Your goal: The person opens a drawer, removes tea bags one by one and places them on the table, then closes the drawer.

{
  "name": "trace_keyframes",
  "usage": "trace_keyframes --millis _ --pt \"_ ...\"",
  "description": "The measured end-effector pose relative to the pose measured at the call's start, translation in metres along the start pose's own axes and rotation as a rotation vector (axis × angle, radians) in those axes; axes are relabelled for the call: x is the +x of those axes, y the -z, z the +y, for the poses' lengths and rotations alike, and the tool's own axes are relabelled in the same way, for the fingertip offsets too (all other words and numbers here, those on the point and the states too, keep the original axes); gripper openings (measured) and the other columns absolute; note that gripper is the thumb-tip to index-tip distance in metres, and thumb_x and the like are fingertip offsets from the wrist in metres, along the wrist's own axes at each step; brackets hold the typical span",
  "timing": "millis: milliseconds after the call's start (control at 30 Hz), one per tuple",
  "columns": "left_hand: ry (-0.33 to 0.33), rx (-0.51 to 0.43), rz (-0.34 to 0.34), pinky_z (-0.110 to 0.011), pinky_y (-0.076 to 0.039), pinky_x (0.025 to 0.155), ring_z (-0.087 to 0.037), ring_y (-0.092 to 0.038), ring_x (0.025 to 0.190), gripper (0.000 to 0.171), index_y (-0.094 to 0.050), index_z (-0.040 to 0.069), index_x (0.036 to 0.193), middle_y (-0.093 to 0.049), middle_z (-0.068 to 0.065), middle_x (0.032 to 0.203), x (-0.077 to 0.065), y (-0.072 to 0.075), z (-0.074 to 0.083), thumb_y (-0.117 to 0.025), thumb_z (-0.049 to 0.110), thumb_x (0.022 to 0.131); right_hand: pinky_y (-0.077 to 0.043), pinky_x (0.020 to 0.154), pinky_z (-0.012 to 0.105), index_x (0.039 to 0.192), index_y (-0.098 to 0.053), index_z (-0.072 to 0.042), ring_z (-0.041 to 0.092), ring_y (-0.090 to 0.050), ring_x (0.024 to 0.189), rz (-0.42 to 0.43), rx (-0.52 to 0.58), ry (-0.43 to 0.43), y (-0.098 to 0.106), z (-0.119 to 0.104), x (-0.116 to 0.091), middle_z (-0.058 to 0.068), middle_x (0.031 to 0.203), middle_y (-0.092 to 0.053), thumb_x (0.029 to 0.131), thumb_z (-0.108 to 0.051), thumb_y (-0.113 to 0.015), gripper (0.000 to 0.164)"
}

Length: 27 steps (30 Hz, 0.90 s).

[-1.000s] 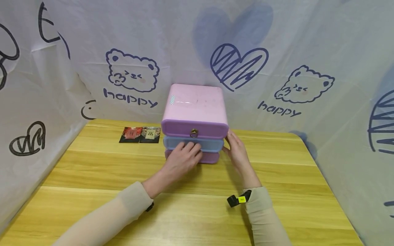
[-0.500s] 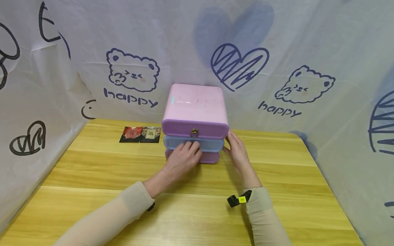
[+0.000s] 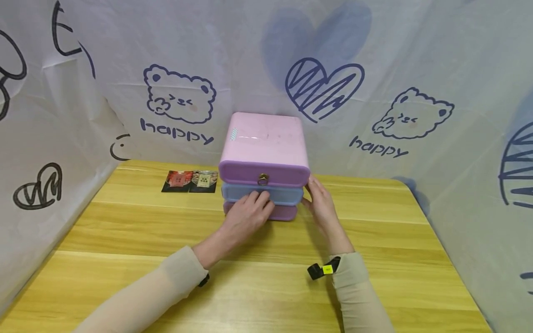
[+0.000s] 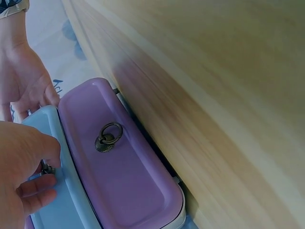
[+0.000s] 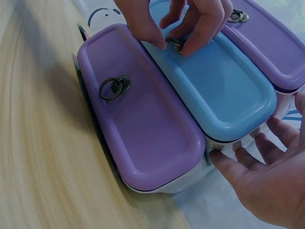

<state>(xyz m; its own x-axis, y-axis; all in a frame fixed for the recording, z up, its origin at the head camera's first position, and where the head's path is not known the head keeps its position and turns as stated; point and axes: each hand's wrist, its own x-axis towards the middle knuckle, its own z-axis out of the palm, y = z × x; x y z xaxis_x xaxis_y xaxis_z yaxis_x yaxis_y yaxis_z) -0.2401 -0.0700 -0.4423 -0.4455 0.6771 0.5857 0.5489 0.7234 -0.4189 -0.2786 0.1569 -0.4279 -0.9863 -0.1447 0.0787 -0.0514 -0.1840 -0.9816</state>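
Note:
A pink box of three drawers (image 3: 266, 138) stands at the back of the table, with purple fronts above and below a blue one. My left hand (image 3: 245, 215) reaches to the blue middle drawer (image 3: 287, 196). In the right wrist view, its thumb and fingers pinch the bronze ring pull (image 5: 176, 44) on that front. My right hand (image 3: 322, 206) rests its extended fingers along the box's right side. Ring pulls also show on the top drawer (image 3: 239, 173) and on the bottom drawer (image 5: 147, 119). All three fronts sit close against the box.
Two small dark packets, one with a red label (image 3: 177, 181) and one with a pale label (image 3: 203, 181), lie left of the box on the wooden table (image 3: 250, 291). A white printed cloth (image 3: 250, 60) hangs right behind the box and along both sides.

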Motion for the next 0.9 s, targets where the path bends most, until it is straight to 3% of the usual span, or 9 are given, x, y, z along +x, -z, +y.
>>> trace_keyframes --millis 500,900 --pt "0.044 -0.103 0.104 -0.028 -0.057 0.063 -0.024 -0.060 0.080 0.016 -0.068 0.002 0.101 -0.063 -0.011 0.101 -0.0027 0.0027 0.0000 -0.053 -0.003 0.097 -0.037 0.119 0.054 0.159 -0.041 -0.006 0.024 -0.032 0.153 0.000 -0.006 -0.002 -0.0005 -0.0004 0.0006 0.010 0.164 -0.040 0.114 -0.030 -0.036 0.051" --pt "0.033 -0.136 0.086 -0.028 -0.057 0.062 -0.026 -0.061 0.084 0.021 -0.068 0.001 0.102 -0.065 -0.012 0.105 -0.0052 0.0100 -0.0002 -0.049 -0.006 0.096 -0.034 0.120 0.055 0.159 -0.041 -0.009 0.023 -0.031 0.154 -0.004 -0.008 -0.003 0.0010 0.0015 0.0019 0.009 0.165 -0.039 0.114 -0.032 -0.037 0.051"
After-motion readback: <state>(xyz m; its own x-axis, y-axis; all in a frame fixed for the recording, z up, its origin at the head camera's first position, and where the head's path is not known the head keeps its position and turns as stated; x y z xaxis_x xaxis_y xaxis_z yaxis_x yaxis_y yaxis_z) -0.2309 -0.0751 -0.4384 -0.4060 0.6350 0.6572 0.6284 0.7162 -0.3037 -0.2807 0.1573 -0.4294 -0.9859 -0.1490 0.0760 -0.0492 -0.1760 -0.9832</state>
